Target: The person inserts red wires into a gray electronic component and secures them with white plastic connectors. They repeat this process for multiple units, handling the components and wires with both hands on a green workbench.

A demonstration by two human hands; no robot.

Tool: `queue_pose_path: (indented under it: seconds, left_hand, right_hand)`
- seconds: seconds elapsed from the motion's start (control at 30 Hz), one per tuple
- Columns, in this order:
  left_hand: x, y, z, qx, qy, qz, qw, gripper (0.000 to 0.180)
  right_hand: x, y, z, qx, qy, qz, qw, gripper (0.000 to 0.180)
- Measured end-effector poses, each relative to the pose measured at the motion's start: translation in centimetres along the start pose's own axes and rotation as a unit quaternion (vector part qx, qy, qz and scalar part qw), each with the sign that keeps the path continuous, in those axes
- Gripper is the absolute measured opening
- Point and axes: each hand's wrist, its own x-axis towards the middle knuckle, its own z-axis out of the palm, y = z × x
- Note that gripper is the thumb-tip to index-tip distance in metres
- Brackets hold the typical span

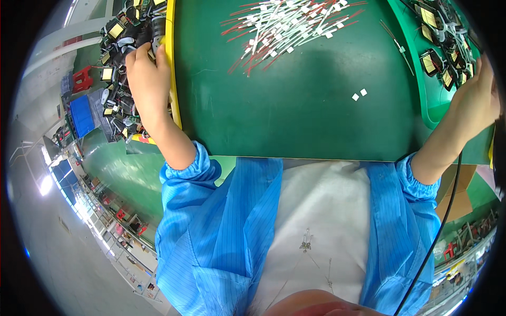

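Note:
My left hand [149,87] is over a yellow-edged bin [172,68] at the far left, its fingers bent down among small black electronic parts [118,73] with cream pads and wires. What lies between thumb and fingers is hidden. At the far right, my right hand [474,102] is beside a green tray [433,113] that holds similar black parts [448,63]. Its fingers run into the dark rim of the picture, so their grip does not show. Between the hands, a heap of thin red and white wires with white tabs [290,26] lies on the green mat [295,116].
Two small white squares [359,95] lie on the mat, right of centre. One loose wire [399,48] rests beside the tray. A black cable [448,205] hangs down at the right, in front of a cardboard box [457,197]. A blue crate [81,116] stands beyond the bin.

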Motion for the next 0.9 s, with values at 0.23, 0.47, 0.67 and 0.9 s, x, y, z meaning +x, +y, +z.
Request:
queue_pose_path:
  seconds: [0.23,0.47,0.67,0.9]
  left_hand:
    - [0.1,0.4,1.0,0.014,0.011,-0.017,1.0,0.031]
    - [-0.2,-1.0,0.6,0.089,0.064,0.02,0.994,0.026]
    - [-0.4,-0.6,-0.4,0.066,-0.052,0.026,0.996,0.036]
    - [-0.4,-0.8,-0.9,0.052,0.059,0.017,0.997,0.02]
  right_hand:
    - [0.1,2.6,0.5,-0.1,0.072,-0.244,0.962,0.056]
    - [-3.5,-0.1,5.5,-0.079,-0.252,-0.365,0.893,0.014]
    - [-4.4,0.4,6.8,-0.139,-0.347,-0.407,0.833,0.012]
    - [-4.6,0.1,5.8,-0.133,-0.399,-0.383,0.822,0.013]
